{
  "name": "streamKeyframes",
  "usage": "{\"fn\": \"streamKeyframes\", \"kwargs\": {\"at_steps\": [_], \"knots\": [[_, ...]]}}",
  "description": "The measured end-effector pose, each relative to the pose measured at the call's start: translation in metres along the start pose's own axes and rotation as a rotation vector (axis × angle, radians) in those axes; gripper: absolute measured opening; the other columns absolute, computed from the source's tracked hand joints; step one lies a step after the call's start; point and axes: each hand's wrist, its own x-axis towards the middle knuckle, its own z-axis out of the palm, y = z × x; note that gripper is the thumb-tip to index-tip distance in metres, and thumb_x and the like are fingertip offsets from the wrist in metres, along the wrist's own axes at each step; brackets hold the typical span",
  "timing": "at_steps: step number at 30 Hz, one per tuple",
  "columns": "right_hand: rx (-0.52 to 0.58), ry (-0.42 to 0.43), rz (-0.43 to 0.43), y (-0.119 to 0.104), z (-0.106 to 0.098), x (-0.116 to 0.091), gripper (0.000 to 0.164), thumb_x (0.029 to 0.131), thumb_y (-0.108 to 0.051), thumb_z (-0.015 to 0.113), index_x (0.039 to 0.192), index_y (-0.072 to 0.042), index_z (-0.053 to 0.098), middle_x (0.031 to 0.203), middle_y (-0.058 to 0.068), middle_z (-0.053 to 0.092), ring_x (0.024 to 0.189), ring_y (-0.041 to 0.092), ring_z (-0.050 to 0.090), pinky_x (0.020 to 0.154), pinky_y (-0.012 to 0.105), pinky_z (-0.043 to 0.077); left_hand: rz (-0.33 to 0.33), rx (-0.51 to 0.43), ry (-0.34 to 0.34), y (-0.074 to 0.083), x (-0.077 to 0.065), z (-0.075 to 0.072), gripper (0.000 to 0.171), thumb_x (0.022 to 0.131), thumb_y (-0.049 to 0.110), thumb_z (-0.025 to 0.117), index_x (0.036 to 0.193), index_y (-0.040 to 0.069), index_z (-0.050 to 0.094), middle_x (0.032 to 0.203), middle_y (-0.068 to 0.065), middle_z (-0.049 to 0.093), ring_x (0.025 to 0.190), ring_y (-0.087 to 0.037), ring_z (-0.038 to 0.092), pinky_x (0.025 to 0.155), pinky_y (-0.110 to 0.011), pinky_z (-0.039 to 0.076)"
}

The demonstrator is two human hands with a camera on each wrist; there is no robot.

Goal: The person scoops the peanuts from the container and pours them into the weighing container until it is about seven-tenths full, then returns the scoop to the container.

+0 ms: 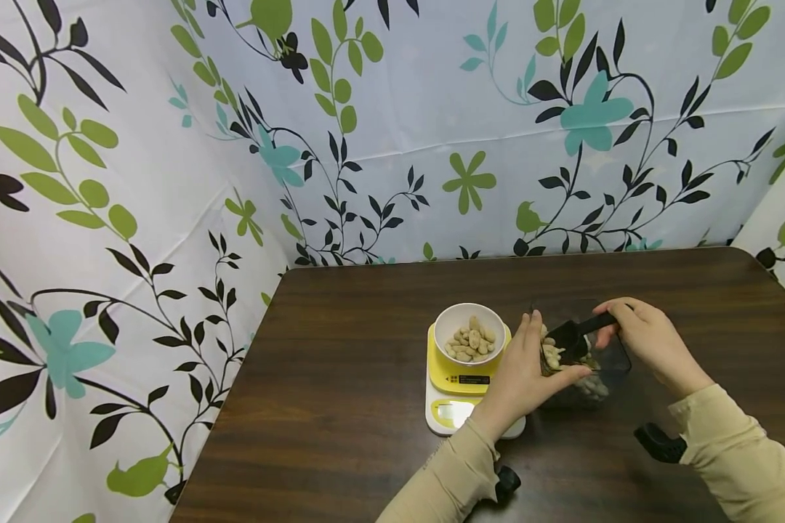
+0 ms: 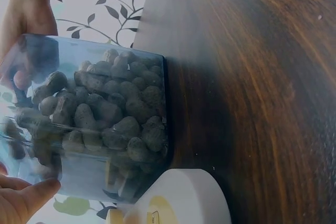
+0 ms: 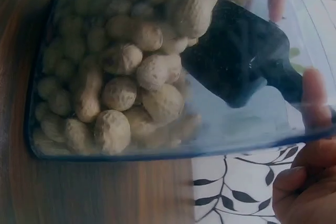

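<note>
My right hand (image 1: 641,341) grips the handle of a black scoop (image 1: 568,338). The scoop's head dips into a clear rectangular container (image 3: 231,129) partly filled with unshelled peanuts (image 3: 118,93). Through the wall in the right wrist view, the scoop lies tilted against the peanuts. My left hand (image 1: 522,367) rests at the container's left near corner, its fingers straight along the side and its thumb stretched along the near rim. Left of this hand, a white bowl (image 1: 446,323) with several peanuts (image 1: 472,341) sits on a yellow and white kitchen scale (image 1: 434,407).
Everything stands on a dark brown wooden table (image 1: 340,363). The container is close to the scale's right side, and my left forearm passes over the scale's near corner. A white curtain (image 1: 392,196) with leaf prints hangs behind the table's far edge. Black wrist-worn devices show below both hands.
</note>
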Motion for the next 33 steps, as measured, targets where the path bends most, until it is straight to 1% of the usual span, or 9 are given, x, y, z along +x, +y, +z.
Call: {"fn": "streamKeyframes", "kwargs": {"at_steps": [3,8,12,15,18,21,25,27,33], "knots": [[0.023,0.004,0.019,-0.001,0.002,0.001,0.054,0.102,-0.043,0.022,0.119,-0.002,0.052,0.068,-0.001,0.065,0.074,0.001,0.052,0.068,0.022,0.036,0.011,-0.001,0.003,0.0,0.001,-0.001,0.093,0.083,0.063,0.055,0.151,0.017,0.01,0.156,-0.008,0.02,0.143,-0.019,0.025,0.109,-0.039,0.037],[0.031,-0.021,-0.003,-0.001,0.003,0.001,0.052,0.102,-0.044,0.022,0.119,-0.004,0.051,0.07,0.001,0.062,0.079,-0.001,0.052,0.071,0.021,0.036,0.007,-0.02,0.008,-0.001,0.002,-0.001,0.094,0.083,0.062,0.055,0.151,0.019,0.007,0.156,-0.008,0.018,0.143,-0.02,0.024,0.109,-0.041,0.036],[0.046,-0.048,-0.018,0.0,0.0,0.0,0.054,0.101,-0.045,0.022,0.12,-0.003,0.049,0.071,0.001,0.061,0.078,0.003,0.052,0.069,0.023,0.036,0.009,-0.02,0.005,-0.001,0.003,-0.002,0.094,0.083,0.062,0.055,0.151,0.019,0.007,0.156,-0.01,0.018,0.143,-0.021,0.024,0.109,-0.041,0.036],[0.05,-0.091,-0.071,0.002,-0.002,-0.003,0.049,0.102,-0.041,0.024,0.121,-0.003,0.049,0.072,0.001,0.059,0.073,0.01,0.053,0.065,0.023,0.037,0.007,-0.021,-0.008,-0.001,0.002,-0.001,0.094,0.083,0.063,0.055,0.151,0.018,0.007,0.156,-0.009,0.017,0.143,-0.021,0.024,0.109,-0.041,0.036],[0.052,-0.14,-0.158,0.007,-0.007,-0.007,0.039,0.103,-0.033,0.029,0.119,-0.004,0.049,0.073,0.001,0.057,0.068,0.016,0.051,0.06,0.025,0.037,0.004,-0.023,-0.015,-0.001,0.002,-0.001,0.095,0.083,0.063,0.055,0.151,0.018,0.007,0.157,-0.008,0.017,0.143,-0.021,0.024,0.109,-0.042,0.036],[0.05,-0.177,-0.242,0.011,-0.011,-0.007,0.029,0.103,-0.024,0.033,0.117,-0.007,0.052,0.074,0.001,0.056,0.068,0.017,0.05,0.058,0.026,0.036,0.001,-0.024,-0.015,-0.002,0.002,-0.001,0.095,0.083,0.063,0.054,0.151,0.019,0.006,0.157,-0.008,0.016,0.143,-0.021,0.023,0.11,-0.042,0.035],[0.053,-0.213,-0.299,0.015,-0.015,-0.006,0.025,0.103,-0.018,0.034,0.116,-0.008,0.053,0.076,0.002,0.057,0.072,0.015,0.051,0.06,0.026,0.035,0.0,-0.033,-0.022,-0.001,0.001,-0.001,0.095,0.083,0.063,0.054,0.151,0.019,0.004,0.157,-0.009,0.015,0.144,-0.021,0.022,0.11,-0.042,0.035],[0.057,-0.218,-0.293,0.015,-0.016,-0.006,0.027,0.103,-0.019,0.033,0.116,-0.007,0.053,0.077,0.002,0.057,0.072,0.015,0.051,0.06,0.026,0.036,0.001,-0.032,-0.023,-0.001,0.001,-0.001,0.095,0.083,0.062,0.054,0.151,0.019,0.004,0.157,-0.009,0.015,0.144,-0.021,0.022,0.11,-0.042,0.035],[0.051,-0.2,-0.175,0.011,-0.012,-0.003,0.04,0.104,-0.033,0.027,0.122,-0.006,0.05,0.079,-0.001,0.063,0.067,0.015,0.047,0.058,0.027,0.036,-0.009,-0.026,-0.018,0.0,0.0,-0.001,0.094,0.083,0.062,0.055,0.151,0.019,0.006,0.157,-0.008,0.016,0.143,-0.021,0.024,0.109,-0.041,0.036]]}}
